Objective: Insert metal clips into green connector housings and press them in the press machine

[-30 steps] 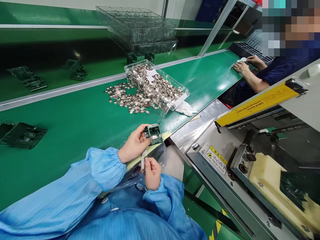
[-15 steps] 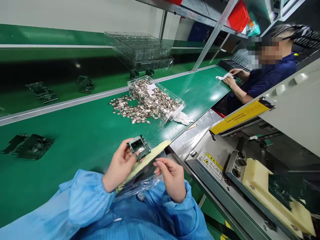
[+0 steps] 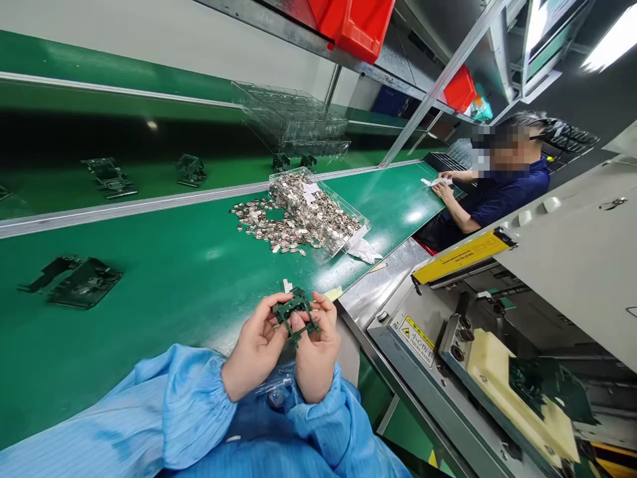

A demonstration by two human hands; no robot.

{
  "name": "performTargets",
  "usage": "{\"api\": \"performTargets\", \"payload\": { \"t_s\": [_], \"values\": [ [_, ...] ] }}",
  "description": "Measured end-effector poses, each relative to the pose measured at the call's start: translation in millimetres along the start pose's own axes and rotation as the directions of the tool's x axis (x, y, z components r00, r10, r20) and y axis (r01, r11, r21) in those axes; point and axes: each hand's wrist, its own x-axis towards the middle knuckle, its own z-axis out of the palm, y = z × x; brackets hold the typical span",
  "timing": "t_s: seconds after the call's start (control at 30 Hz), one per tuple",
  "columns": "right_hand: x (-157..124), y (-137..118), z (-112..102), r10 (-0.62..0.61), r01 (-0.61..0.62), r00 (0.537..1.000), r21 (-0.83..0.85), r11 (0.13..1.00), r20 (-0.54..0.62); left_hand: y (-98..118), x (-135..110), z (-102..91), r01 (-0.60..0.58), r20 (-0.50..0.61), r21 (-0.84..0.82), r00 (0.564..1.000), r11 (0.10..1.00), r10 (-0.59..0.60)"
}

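Note:
A dark green, frame-like plastic part (image 3: 298, 307) is held between my two hands above the table's front edge. My left hand (image 3: 256, 345) is closed on its left side, fingers behind and thumb in front. My right hand (image 3: 319, 345) grips the right side, its thumb pressed against the middle of the part. Just behind the part, a small pale piece (image 3: 287, 285) shows on the green table. Beyond my right fingertips lies the tip of a yellow sheet (image 3: 333, 293). Clear plastic film (image 3: 279, 382) rests against my blue smock below my hands.
A clear tray (image 3: 355, 234) heaped with small metal pieces stands ahead, with more pieces spilled (image 3: 253, 219) beside it. Green plastic parts (image 3: 84, 284) lie at left. A machine with a yellow block (image 3: 497, 372) is at right. A co-worker (image 3: 507, 179) sits farther along the table.
My right hand, pinched and apart from the part before, has come up to grip it together with my left. The yellow sheet is now mostly out of sight. The camera view has shifted.

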Motion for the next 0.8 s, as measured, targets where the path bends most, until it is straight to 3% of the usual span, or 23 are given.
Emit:
{"api": "performTargets", "payload": {
  "t_s": [0.17,0.27,0.37,0.47,0.53,0.6,0.63,0.67,0.7,0.77,0.8],
  "values": [
    [-2.0,1.1,-0.1,0.105,-0.098,0.994,0.268,0.958,-0.013,3.9,-2.3,-1.8,0.018,0.054,0.02,0.998,1.0,-0.019],
    [4.9,-4.3,-18.6,0.038,-0.089,0.984,0.299,0.95,0.172,8.8,-1.4,-4.5,0.001,0.143,0.022,0.99,1.0,-0.004],
    [11.8,-17.0,-56.3,-0.134,0.083,0.927,0.158,0.984,0.35,21.0,1.3,-1.2,0.021,0.296,0.05,0.955,0.999,-0.035],
    [7.3,-37.8,-107.6,-0.263,0.29,0.882,-0.01,0.957,0.391,42.0,9.8,18.2,0.031,0.509,0.165,0.853,0.986,-0.112],
    [-3.1,-52.2,-147.3,-0.291,0.347,0.886,-0.101,0.932,0.36,56.7,22.9,44.9,0.021,0.695,0.212,0.7,0.977,-0.166],
    [-16.9,-61.9,-191.4,-0.311,0.354,0.923,-0.182,0.918,0.227,66.5,40.8,85.1,-0.034,0.848,0.214,0.503,0.976,-0.169],
    [-24.3,-64.3,-215.1,-0.334,0.348,0.937,-0.218,0.912,0.098,68.2,49.7,110.2,-0.096,0.886,0.194,0.444,0.976,-0.133],
    [-31.6,-65.1,-239.5,-0.372,0.343,0.925,-0.255,0.904,-0.074,67.4,57.1,137.9,-0.179,0.902,0.16,0.426,0.971,-0.07],
    [-38.4,-64.5,-264.1,-0.414,0.336,0.87,-0.293,0.895,-0.268,64.4,62.7,167.2,-0.267,0.897,0.119,0.441,0.956,0.011],
    [-48.8,-60.9,-310.4,-0.478,0.309,0.65,-0.369,0.877,-0.591,52.8,67.2,225.7,-0.39,0.857,0.065,0.494,0.919,0.149],
    [-51.6,-58.6,-330.4,-0.483,0.282,0.563,-0.393,0.875,-0.671,45.4,66.8,252.5,-0.411,0.845,0.064,0.507,0.909,0.17]
  ]
}}
